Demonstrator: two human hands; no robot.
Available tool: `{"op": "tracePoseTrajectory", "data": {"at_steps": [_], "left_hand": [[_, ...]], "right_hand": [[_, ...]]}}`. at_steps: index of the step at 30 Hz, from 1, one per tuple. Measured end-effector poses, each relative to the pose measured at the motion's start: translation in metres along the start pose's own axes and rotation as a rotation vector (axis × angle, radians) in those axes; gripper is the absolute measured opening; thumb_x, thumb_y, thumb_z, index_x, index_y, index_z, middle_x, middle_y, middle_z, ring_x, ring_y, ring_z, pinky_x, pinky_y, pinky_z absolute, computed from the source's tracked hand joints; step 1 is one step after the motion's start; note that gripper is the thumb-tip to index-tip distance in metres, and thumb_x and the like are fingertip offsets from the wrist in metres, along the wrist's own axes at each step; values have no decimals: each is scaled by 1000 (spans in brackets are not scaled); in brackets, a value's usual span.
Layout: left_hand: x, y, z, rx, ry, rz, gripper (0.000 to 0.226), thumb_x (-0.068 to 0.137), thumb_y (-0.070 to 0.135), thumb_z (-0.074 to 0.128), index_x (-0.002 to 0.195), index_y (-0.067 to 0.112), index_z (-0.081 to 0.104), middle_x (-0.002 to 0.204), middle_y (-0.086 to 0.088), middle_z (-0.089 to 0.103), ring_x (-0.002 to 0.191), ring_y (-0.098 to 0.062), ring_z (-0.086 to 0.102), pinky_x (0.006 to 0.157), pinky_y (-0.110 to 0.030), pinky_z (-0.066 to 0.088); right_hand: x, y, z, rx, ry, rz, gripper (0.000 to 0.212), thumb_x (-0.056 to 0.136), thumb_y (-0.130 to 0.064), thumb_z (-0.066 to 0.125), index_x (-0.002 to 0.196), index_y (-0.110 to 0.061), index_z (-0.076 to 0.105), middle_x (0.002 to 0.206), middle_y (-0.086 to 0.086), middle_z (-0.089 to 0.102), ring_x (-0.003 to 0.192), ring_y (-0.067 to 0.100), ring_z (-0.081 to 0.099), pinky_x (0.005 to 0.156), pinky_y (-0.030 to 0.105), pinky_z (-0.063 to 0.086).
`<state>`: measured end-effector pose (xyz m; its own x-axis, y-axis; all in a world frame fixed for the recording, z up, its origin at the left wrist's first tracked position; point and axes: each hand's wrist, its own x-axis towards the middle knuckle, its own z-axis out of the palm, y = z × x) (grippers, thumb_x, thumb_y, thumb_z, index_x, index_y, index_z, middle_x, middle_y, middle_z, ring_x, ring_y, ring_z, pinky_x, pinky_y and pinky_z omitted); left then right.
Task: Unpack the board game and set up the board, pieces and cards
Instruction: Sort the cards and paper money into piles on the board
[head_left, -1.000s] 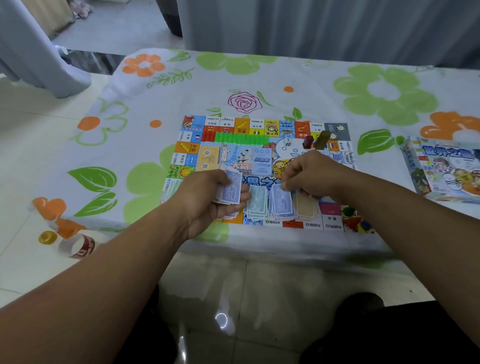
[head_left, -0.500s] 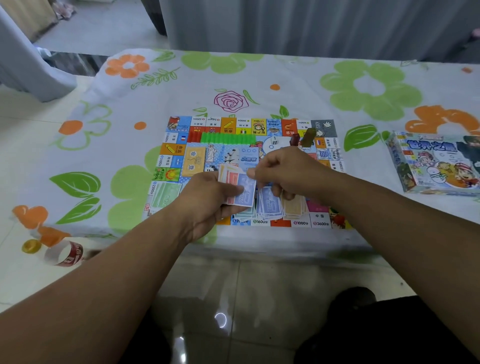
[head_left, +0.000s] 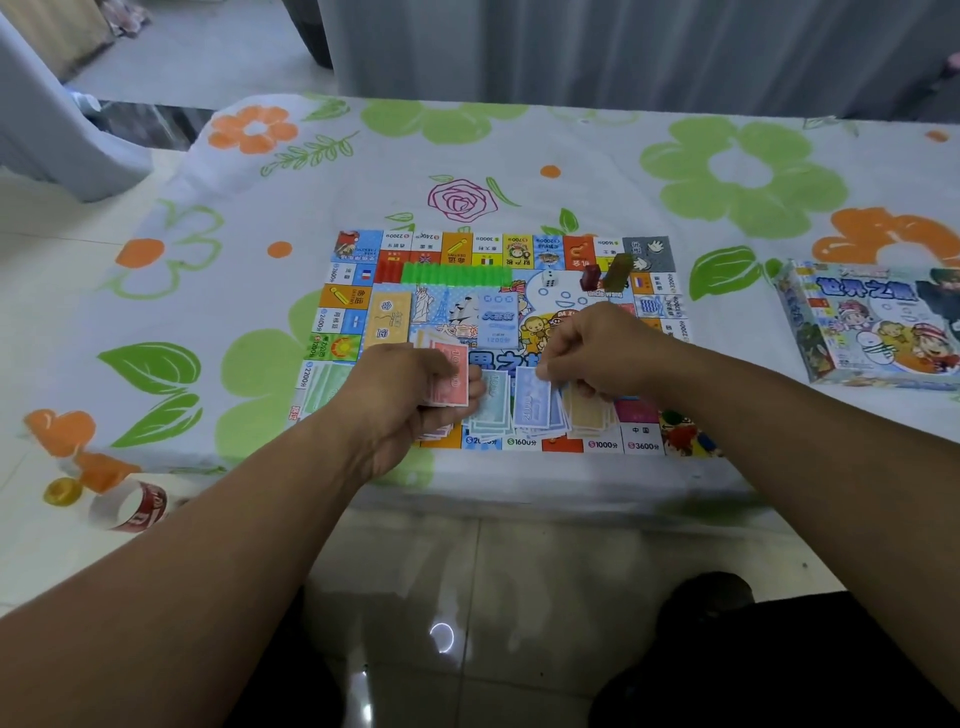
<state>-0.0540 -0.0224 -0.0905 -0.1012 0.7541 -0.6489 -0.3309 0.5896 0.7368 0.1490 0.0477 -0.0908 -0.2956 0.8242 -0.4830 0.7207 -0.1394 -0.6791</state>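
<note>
- The board (head_left: 488, 244) lies flat in the middle of the counter (head_left: 571, 171).
- The game box (head_left: 878, 327) sits on the counter at 3 o'clock from the board, apart from it.
- A row of little houses (head_left: 457, 274) stands on the board at 12 o'clock.
- The dice (head_left: 549, 280) is just at 3 o'clock from that row.
- Two tall pieces (head_left: 592, 277) stand at 1 o'clock on the board.
- One card pile (head_left: 390, 322) lies at 9 o'clock on the board, and another card pile (head_left: 497, 325) lies in the middle.
- The money piles (head_left: 532, 405) lie side by side at 6 o'clock on the board.
- The tape roll (head_left: 150, 506) lies on the floor (head_left: 52, 545) at 8 o'clock from the board.
</note>
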Motion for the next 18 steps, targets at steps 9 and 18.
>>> {"op": "tracePoseTrajectory", "data": {"at_steps": [9,18], "left_hand": [[-2,0,-9,-5,-2,12,28,94,-11,47,120,-6,57,104,-24,74,89,-33,75,68,-40,63],[-8,2,-30,33,8,44,30,92,-10,58,121,-4,62,110,-20,73,97,-33,73,72,-39,63]], "right_hand": [[3,-13,8,30,71,-106,9,90,-13,74,92,-4,74,70,-2,64,50,0,55,43,15,40],[7,-54,42,185,-59,-198,21,90,-26,75,96,-6,70,80,10,72,51,10,56,44,26,43]]}}
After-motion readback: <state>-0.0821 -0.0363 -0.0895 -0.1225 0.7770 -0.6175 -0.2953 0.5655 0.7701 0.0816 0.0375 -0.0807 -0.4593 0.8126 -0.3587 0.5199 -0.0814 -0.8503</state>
